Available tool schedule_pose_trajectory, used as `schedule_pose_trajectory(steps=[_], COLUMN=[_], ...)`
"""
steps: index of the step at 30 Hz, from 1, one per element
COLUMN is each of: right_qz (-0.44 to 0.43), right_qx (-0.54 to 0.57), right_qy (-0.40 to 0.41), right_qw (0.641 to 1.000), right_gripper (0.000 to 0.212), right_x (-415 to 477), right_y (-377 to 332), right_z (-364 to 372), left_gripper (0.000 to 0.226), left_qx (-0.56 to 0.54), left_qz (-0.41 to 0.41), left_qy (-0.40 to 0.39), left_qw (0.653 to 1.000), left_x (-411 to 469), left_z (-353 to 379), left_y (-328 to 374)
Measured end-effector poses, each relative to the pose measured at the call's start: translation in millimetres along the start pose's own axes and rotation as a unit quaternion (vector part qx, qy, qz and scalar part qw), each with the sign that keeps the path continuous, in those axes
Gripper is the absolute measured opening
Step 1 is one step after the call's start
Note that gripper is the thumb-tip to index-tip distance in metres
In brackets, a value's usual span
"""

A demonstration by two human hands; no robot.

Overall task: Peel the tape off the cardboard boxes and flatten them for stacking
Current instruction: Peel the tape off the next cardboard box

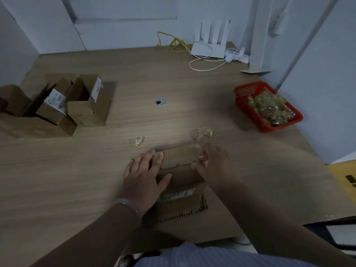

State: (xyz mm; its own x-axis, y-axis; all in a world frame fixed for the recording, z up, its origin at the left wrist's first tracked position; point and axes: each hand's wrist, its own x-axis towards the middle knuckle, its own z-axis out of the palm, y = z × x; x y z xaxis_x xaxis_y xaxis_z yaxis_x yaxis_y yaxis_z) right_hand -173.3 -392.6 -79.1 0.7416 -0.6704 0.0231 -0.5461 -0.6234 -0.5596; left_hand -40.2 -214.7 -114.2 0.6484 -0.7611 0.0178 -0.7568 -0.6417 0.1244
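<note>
A small brown cardboard box (181,166) lies on the wooden table (57,180) close to its front edge, with a white label showing on its near side. My left hand (143,174) rests flat on the box's left part, fingers straight. At the box's right top edge my right hand (212,162) pinches a bit of clear tape (202,158). Two crumpled balls of peeled tape, one (137,142) and another (202,132), lie just beyond the box.
Several opened cardboard boxes (86,105) with white labels stand at the left. A red plastic basket (269,106) holding crumpled tape sits at the right. A white router (210,47) and cables lie at the back. A round cable hole (160,102) is mid-table.
</note>
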Motion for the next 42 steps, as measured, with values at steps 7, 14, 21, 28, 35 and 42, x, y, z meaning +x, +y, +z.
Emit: schedule_pose_trajectory(steps=[7,14,21,28,35,42], right_qz=[-0.016,0.013,0.125,0.060,0.159,0.279], right_qx=[-0.078,-0.060,0.124,0.088,0.344,0.541], right_qy=[-0.092,-0.063,0.032,0.033,-0.023,-0.056], right_qw=[0.993,0.996,0.984,0.994,0.925,0.791], right_gripper=[0.023,0.020,0.026,0.017,0.035,0.043], right_x=[1,2,8,10,-1,7], right_y=[-4,-5,31,53,52,53], right_z=[-7,-10,-7,5,12,10], left_gripper=[0.069,0.068,0.073,0.073,0.077,0.075], left_qx=[-0.003,-0.012,-0.012,-0.010,-0.020,-0.030], left_qz=[-0.003,0.000,-0.005,0.000,-0.001,0.003], left_qy=[0.001,0.000,0.010,0.006,-0.002,-0.001], left_qw=[1.000,1.000,1.000,1.000,1.000,1.000], left_x=[-1,-1,-2,-1,-2,-3], left_z=[-1,-4,-3,-3,-7,-11], left_y=[2,2,2,3,4,6])
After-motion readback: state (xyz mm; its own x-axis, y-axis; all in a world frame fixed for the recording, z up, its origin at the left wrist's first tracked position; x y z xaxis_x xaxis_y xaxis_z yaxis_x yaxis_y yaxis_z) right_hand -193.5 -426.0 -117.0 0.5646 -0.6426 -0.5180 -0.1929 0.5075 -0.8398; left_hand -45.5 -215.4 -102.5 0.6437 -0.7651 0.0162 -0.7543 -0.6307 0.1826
